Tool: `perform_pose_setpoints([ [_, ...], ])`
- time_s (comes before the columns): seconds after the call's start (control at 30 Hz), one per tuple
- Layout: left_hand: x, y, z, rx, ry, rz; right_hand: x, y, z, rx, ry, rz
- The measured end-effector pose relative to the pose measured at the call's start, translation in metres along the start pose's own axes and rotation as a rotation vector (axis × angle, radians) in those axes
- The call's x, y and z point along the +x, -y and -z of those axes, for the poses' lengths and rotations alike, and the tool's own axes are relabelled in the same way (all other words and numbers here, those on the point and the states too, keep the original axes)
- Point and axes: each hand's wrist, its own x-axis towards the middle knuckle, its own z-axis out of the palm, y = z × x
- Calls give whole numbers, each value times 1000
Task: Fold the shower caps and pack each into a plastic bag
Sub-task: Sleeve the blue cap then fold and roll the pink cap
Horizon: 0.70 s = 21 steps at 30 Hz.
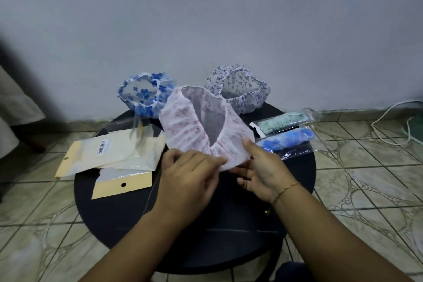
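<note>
Pink shower cap (183,121) looking thin, translucent, crinkled plastic. Plastic bags (128,155) showing glossy film over matt cream card. Round table (297,167) appearing matt black; floor tiles (366,178) gleaming glazed.

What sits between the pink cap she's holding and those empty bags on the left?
Nothing visible. Both hands, left and right, hold the pink cap just right of the empty bags on the table. The blue cap sits farther back.
</note>
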Motion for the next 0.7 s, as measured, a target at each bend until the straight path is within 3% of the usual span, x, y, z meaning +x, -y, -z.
perform_pose_setpoints([
  [0.1,-11,-5,12,-134,-13,-67,-8,-3,10,-24,-16,43],
  [0.2,-15,-5,26,-320,-64,78,-16,-4,23,-57,-14,87],
  [0.4,-3,9,40,-658,-310,1073,-30,-5,52,-35,37,126],
  [0.47,1,19,38,-810,-181,1314,-35,-6,58,-40,60,132],
  [0.53,3,24,38,-1076,45,1447,-40,-7,63,-58,94,141],
  [0.6,3,23,38,-1283,210,1476,-43,-7,65,-66,116,147],
  [0.7,4,18,35,-1308,225,1481,-45,-8,68,-57,125,153],
])
